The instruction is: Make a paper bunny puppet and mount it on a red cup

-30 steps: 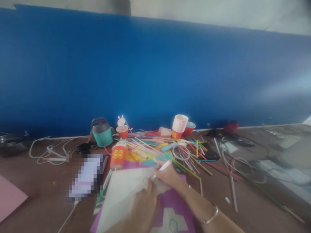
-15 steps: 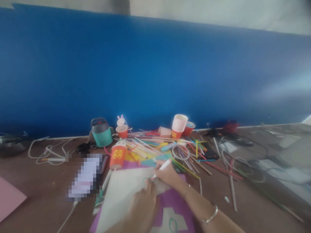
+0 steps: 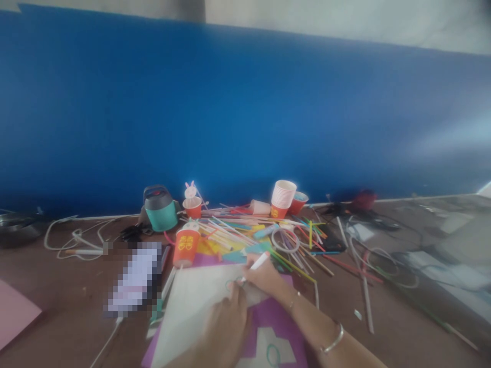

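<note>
My right hand (image 3: pixel 263 275) grips a white marker (image 3: pixel 260 260) with a red end, its tip down on a white sheet of paper (image 3: pixel 192 299). Small green curved lines show on the sheet near the tip. Beside it, my left hand (image 3: pixel 229 317) lies on the same sheet, fingers stretched forward and pressing near the drawn lines. Purple paper (image 3: pixel 268 311) lies under the white sheet. On the purple paper, close to my right forearm, rests a cut white paper piece (image 3: pixel 284 352) with a green oval drawn on it.
Behind the sheet lie many coloured straws and sticks (image 3: pixel 230 235). An orange paper cup (image 3: pixel 186 248), a cup stack (image 3: pixel 283 197) and a teal container (image 3: pixel 161 214) stand around them. A blurred-out phone (image 3: pixel 136 278) lies left; cables (image 3: pixel 79 237) and pink paper (image 3: pixel 15 312) lie farther left.
</note>
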Action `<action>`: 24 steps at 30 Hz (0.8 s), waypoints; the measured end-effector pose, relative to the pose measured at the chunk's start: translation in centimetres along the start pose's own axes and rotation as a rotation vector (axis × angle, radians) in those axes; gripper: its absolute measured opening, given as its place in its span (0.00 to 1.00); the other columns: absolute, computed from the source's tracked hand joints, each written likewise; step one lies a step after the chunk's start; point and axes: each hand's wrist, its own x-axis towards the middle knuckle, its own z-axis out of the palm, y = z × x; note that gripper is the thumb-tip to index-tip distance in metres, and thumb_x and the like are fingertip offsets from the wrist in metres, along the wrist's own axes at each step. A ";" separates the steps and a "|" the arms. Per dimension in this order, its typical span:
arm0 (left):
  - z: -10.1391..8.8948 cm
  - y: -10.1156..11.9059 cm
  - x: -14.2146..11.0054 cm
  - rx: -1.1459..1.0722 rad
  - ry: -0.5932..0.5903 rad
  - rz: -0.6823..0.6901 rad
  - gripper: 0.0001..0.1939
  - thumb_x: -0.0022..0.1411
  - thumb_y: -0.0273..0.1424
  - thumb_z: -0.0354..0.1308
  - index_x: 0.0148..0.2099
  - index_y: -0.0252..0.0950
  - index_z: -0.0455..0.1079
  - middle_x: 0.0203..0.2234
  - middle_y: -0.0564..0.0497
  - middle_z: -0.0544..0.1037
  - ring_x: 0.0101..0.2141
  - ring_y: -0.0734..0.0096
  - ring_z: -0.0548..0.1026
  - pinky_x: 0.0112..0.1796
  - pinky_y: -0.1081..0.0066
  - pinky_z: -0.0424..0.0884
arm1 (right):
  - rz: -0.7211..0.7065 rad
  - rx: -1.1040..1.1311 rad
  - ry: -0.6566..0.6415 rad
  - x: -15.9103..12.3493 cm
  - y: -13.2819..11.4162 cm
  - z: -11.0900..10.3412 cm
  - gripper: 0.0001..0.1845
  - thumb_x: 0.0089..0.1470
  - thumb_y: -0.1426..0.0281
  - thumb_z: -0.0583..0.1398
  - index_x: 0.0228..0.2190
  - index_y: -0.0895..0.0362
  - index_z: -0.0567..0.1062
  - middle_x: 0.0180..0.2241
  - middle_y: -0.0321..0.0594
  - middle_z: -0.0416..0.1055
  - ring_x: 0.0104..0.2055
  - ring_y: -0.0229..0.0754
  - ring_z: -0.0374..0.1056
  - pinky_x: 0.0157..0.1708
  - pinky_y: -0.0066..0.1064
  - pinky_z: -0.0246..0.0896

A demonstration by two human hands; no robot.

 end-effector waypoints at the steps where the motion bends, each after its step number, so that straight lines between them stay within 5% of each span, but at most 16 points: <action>1: 0.0 0.0 0.0 -0.011 -0.006 0.002 0.24 0.65 0.23 0.43 0.63 0.29 0.58 0.58 0.33 0.64 0.34 0.62 0.79 0.35 0.65 0.75 | 0.010 0.024 0.000 0.1 0.1 0.0 0.09 0.39 0.73 0.57 0.16 0.54 0.60 0.11 0.25 0.56 0.15 0.31 0.53 0.15 0.23 0.46; 9: -0.2 -0.7 -0.1 -0.242 0.046 -0.022 0.22 0.66 0.27 0.42 0.60 0.37 0.61 0.60 0.39 0.60 0.39 0.61 0.77 0.39 0.63 0.72 | 0.081 0.269 0.136 1.0 0.7 -0.7 0.15 0.43 0.63 0.57 0.16 0.53 0.57 0.09 0.26 0.54 0.12 0.29 0.48 0.13 0.23 0.41; 13: -1.0 -2.5 0.7 -0.380 0.187 -0.098 0.15 0.66 0.26 0.42 0.50 0.38 0.67 0.50 0.44 0.70 0.35 0.66 0.77 0.36 0.69 0.69 | 0.048 0.487 0.282 0.9 -0.2 -1.1 0.21 0.42 0.54 0.62 0.17 0.53 0.58 0.10 0.23 0.49 0.14 0.29 0.43 0.14 0.24 0.37; 17: -2.1 -5.2 2.0 -0.501 0.292 -0.194 0.11 0.65 0.26 0.46 0.39 0.37 0.69 0.36 0.48 0.77 0.36 0.66 0.77 0.36 0.72 0.65 | -0.027 0.496 0.329 0.5 -1.1 -1.7 0.21 0.40 0.53 0.65 0.18 0.56 0.64 0.13 0.26 0.55 0.16 0.30 0.46 0.16 0.24 0.40; 21: -3.3 -7.2 2.5 -0.480 0.323 -0.246 0.11 0.65 0.28 0.49 0.38 0.38 0.73 0.35 0.49 0.80 0.38 0.63 0.77 0.37 0.69 0.63 | -0.040 0.490 0.301 0.2 -1.3 -2.1 0.18 0.45 0.54 0.61 0.28 0.57 0.74 0.21 0.34 0.67 0.20 0.34 0.55 0.18 0.26 0.48; 24: -4.1 -7.8 2.3 -0.498 0.302 -0.233 0.12 0.65 0.28 0.49 0.38 0.40 0.74 0.36 0.51 0.81 0.40 0.64 0.77 0.40 0.68 0.61 | -0.052 0.506 0.367 0.3 -1.1 -2.3 0.17 0.50 0.56 0.55 0.28 0.56 0.73 0.18 0.32 0.64 0.19 0.35 0.55 0.19 0.27 0.51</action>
